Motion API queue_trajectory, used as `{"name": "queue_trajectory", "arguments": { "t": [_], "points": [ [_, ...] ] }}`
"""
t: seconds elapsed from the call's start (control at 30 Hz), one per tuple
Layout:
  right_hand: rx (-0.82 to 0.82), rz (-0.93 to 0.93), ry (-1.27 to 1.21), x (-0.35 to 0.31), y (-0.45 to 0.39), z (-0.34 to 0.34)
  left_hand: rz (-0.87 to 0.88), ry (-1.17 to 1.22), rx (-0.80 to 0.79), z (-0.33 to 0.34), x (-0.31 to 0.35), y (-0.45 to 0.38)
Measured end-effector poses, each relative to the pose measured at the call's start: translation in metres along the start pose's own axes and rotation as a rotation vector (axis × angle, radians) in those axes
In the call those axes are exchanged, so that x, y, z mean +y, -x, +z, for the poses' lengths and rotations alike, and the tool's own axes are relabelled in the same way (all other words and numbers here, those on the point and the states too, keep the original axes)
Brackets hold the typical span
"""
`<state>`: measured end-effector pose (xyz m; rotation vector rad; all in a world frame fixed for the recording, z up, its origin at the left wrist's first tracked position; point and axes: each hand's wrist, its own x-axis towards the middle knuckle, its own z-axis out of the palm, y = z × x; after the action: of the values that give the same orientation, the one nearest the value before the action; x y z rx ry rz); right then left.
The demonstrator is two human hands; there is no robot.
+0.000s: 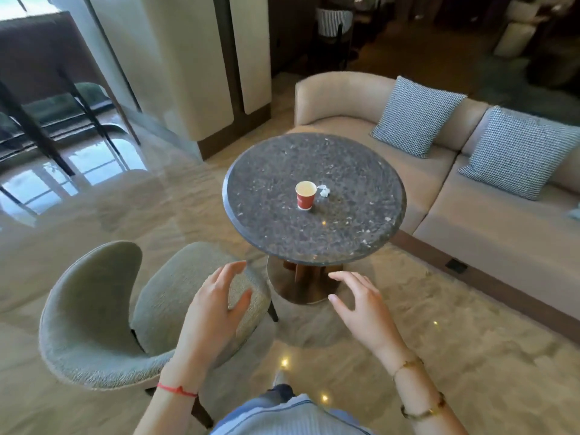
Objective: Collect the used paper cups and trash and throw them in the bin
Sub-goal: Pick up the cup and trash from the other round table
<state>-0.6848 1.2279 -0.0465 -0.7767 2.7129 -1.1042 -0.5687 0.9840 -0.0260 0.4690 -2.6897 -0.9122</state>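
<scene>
Two hands are seen in the head view, both held low in front of the body and short of the round speckled stone desk [266,183]. The left hand [216,306] hangs over the seat of a grey upholstered chair [94,309], fingers relaxed and spread, gripping nothing; the right hand [361,306] is likewise loose and empty, above the floor near the desk's pedestal. Neither hand touches anything.

The task's things lie near the middle of the desk — a red paper cup [305,195], upright with its mouth open, and just beside it, on the sofa side, a small crumpled white scrap of trash [324,191]. Whether the two touch cannot be told. A beige sofa [423,177] with checked cushions [416,116] stands behind the desk. No bin is visible anywhere in the view.

Collection is judged not yet begun, with a reach across the desk as the likely next move. Several risks are suggested. The cup is light and upright, so it could be tipped by a careless brush of the fingers — and if liquid is left inside, which cannot be seen, it would be spilled over the polished top. The scrap is small and pale against a flecked surface, so it could be overlooked or knocked to the floor. With the bin out of sight, a dropped item on the way is also possible.
</scene>
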Motion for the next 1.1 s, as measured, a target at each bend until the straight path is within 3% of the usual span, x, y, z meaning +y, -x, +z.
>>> {"name": "queue_trajectory", "arguments": {
  "t": [0.33, 0.57, 0.83, 1.1],
  "points": [
    [0.079, 0.067, 0.035, 0.045, -0.161, -0.007, 0.046, 0.022, -0.073, 0.043, -0.021, -0.190],
    [0.041, 0.065, 0.068, 0.102, -0.288, -0.013, -0.040, 0.013, -0.129, 0.108, -0.019, -0.296],
    [-0.172, 0.053, 0.138, 0.170, -0.410, 0.009, -0.184, -0.042, -0.264, 0.184, -0.003, -0.371],
    [-0.384, 0.038, 0.220, 0.219, -0.462, 0.049, -0.298, -0.100, -0.303, 0.224, 0.002, -0.397]
  ]
}}
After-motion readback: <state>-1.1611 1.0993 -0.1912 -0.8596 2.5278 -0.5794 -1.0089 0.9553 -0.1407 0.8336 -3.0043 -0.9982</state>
